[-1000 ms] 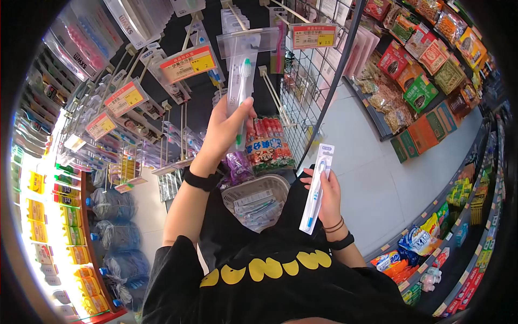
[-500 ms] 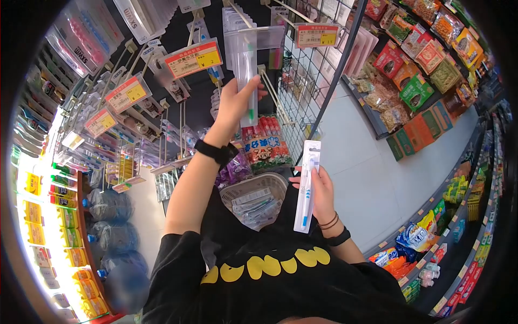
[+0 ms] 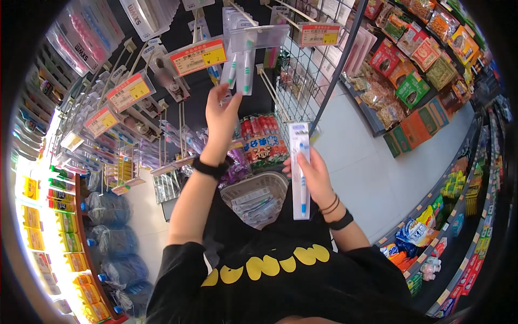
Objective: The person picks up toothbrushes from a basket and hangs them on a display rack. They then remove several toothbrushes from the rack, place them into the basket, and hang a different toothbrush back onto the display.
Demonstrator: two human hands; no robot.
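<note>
Right hand point(image 3: 315, 175) holds toothbrush pack point(image 3: 300, 162); left hand point(image 3: 221, 116) (splayed) near hung packs point(image 3: 243, 59).

Shopper at the hanging toothbrush packs point(image 3: 241, 62)
Left hand point(image 3: 221, 116) is raised, fingers spread, just below them; right hand point(image 3: 317, 178) grips a blue toothbrush pack point(image 3: 300, 162) upright above the basket point(image 3: 237, 193).

- Smooth pale grey floor point(image 3: 361, 167), running between aisles.
- Dark wire grid panel point(image 3: 310, 75), upright beside black peg wall point(image 3: 197, 97) carrying red-and-yellow price tags point(image 3: 198, 55).
- Shelving of coloured snack packets point(image 3: 415, 86), upper right.
- Brightly lit shelf of yellow packs point(image 3: 35, 216), left; large clear water bottles point(image 3: 113, 237) alongside.
</note>
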